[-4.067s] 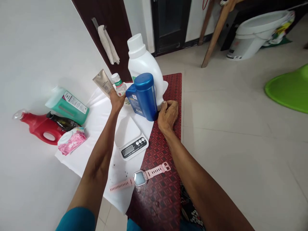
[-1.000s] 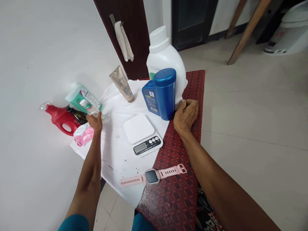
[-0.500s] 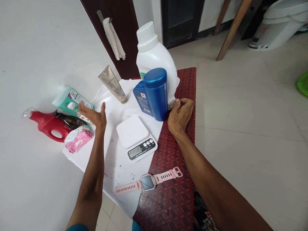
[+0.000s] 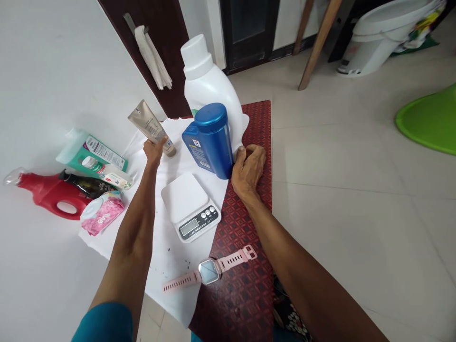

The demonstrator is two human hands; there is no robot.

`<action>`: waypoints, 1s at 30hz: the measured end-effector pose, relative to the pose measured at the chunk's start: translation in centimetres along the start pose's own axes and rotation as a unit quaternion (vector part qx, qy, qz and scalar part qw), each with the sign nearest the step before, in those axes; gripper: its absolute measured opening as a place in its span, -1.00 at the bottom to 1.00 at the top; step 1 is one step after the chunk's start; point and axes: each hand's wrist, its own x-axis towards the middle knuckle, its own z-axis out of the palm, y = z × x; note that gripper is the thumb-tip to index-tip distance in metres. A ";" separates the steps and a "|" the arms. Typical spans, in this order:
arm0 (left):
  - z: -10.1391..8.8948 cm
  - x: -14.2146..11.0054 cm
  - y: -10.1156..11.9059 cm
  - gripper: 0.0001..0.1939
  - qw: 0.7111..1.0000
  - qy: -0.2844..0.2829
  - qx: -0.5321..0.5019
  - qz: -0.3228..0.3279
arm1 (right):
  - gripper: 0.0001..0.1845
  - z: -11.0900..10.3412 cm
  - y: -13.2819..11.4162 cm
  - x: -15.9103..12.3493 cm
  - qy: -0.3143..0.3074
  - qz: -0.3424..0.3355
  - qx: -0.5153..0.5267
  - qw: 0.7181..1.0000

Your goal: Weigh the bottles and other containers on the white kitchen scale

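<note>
My left hand (image 4: pixel 155 151) is at the lower part of a tan squeeze tube (image 4: pixel 148 124), thumb across its front and the other fingers mostly hidden. The tube stands tilted, cap down, on the white sheet. My right hand (image 4: pixel 248 170) rests on the red patterned table, fingers curled, nothing visible in them. Right by it stand a blue bottle (image 4: pixel 213 142) with a round lid and, behind, a large white detergent jug (image 4: pixel 217 90). A white kitchen scale (image 4: pixel 185 197) with a bare platform lies between my arms. Nearer me is a pink-strapped smartwatch (image 4: pixel 209 270).
Along the wall at left are a green bottle (image 4: pixel 107 153), a small white bottle (image 4: pixel 114 176), a dark bottle (image 4: pixel 89 185), a red jug (image 4: pixel 46 191) and a pink tissue pack (image 4: pixel 101 213). A white bucket (image 4: pixel 370 47) and a green plastic object (image 4: pixel 427 118) are beyond the table.
My left hand, open beside the bottles before, has moved forward and right and closed on the tan tube. The view has swung to the right. My right hand stays by the blue bottle.
</note>
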 end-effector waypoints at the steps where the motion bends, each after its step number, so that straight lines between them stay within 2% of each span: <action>1: -0.5 -0.4 -0.2 -0.66 1.000 0.003 -0.002 0.002 | -0.74 0.0 0.0 0.0 0.002 0.000 -0.001 1.000; 5: -4.4 -3.1 -0.2 -0.61 1.000 0.008 -0.017 0.014 | -0.77 0.2 0.1 -0.1 0.000 0.003 -0.004 1.000; 9: -9.6 -7.5 0.8 -0.53 0.994 -0.037 -0.051 0.091 | -0.76 0.3 0.3 -0.1 0.000 -0.004 -0.004 1.000; 12: -11.9 -11.4 1.6 -0.55 0.987 -0.074 -0.047 0.132 | -0.77 0.3 0.5 0.0 0.000 -0.006 -0.004 1.000; 16: -12.0 -16.0 1.8 -0.58 0.984 -0.115 -0.044 0.126 | -0.81 0.2 0.7 0.0 -0.002 -0.003 -0.007 1.000; 19: -11.3 -18.0 1.8 -0.59 0.984 -0.129 -0.044 0.117 | -0.82 0.1 0.6 0.0 -0.003 -0.002 -0.005 1.000; 26: -11.1 -19.0 1.9 -0.56 0.981 -0.146 -0.025 0.122 | -0.84 -0.2 0.2 -0.2 0.000 0.008 0.002 1.000; 30: -11.9 -19.8 0.3 -0.41 0.979 -0.118 -0.058 0.156 | -0.84 -0.2 0.3 -0.1 0.003 0.013 -0.003 1.000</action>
